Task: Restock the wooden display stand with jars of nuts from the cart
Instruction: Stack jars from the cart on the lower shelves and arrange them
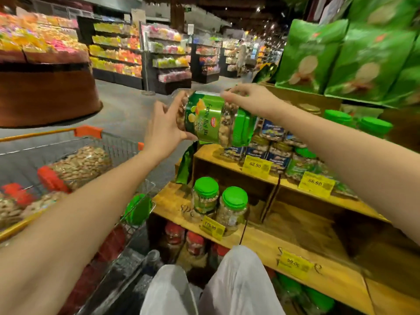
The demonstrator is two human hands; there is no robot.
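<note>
The person is holding a clear plastic jar of mixed nuts with a green label and green screw lid (216, 119) in mid-air, tipped onto its side with the lid end pointing towards the shelves. It is hanging just above the left corner of the top tier of the light wooden display stand (261, 239) and is not yet resting on anything. The left hand (162, 130) is cupping the jar's base, fingers curled round it. The right hand (247, 98) is gripping the jar from above, near the lid. By my reckoning the job is somewhere in the middle. Two green-lidded jars (205, 196) are standing at the left of the middle tier with bare wood stretching beside them, while blue-labelled jars (272, 142) are crowding the top tier and red-lidded jars (181, 237) are sitting below. The orange-handled wire cart (122, 144) on the left is carrying several red-lidded jars of nuts (77, 167), so plenty is waiting to go across.
</note>
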